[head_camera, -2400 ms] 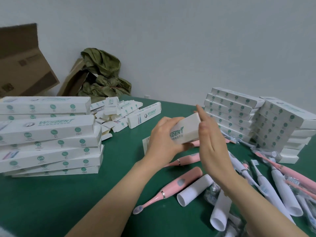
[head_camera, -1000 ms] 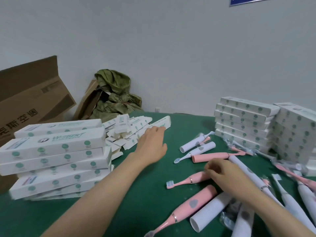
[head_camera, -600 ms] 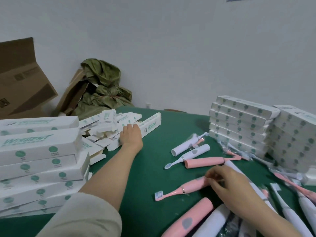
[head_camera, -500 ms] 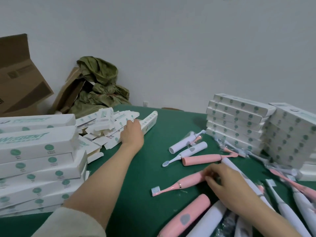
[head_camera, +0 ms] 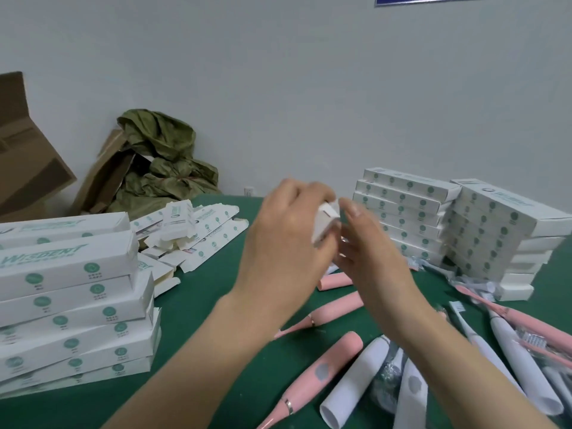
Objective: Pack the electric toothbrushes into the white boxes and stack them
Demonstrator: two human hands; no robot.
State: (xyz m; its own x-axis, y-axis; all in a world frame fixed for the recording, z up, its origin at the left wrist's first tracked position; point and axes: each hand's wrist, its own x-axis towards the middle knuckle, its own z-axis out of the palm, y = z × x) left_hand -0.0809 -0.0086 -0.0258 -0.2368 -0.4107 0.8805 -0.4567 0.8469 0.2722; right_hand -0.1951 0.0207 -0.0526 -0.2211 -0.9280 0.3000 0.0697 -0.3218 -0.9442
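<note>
**Hands.** The left hand [head_camera: 284, 243] is curled around a white box [head_camera: 325, 222], raised above the green table [head_camera: 198, 305] with its open end toward the right hand [head_camera: 371, 252]. The right hand's fingers are extended just beside that end and hold nothing visible. Motion blur hides whether they touch the flap.

**Likely faults.**
1. Crushed carton: the box is thin card, and a tight left-hand grip would probably flatten it before it is squared.
2. Torn or creased flap: forcing the end with the right fingertips could bend it.
3. No toothbrush is in either hand, so a hurried reach downward could scatter the loose ones.

**Surroundings.** Directly below the hands lies 1 pink toothbrush [head_camera: 328, 314]. Nearer the person are a second pink toothbrush [head_camera: 322, 376] and a white handle [head_camera: 353, 388], touching side by side. More brushes crowd the right edge. A left stack [head_camera: 71, 292] of filled-looking boxes stands near the left forearm, and 2 right stacks [head_camera: 402, 212] stand behind the right hand. A pile of unassembled boxes [head_camera: 198, 230] lies beyond the left stack. A cardboard carton [head_camera: 28, 162] and a green sack [head_camera: 161, 156] sit against the wall.

**Obstructions.** The loose brushes overlap, so lifting 1 may drag its neighbours.
</note>
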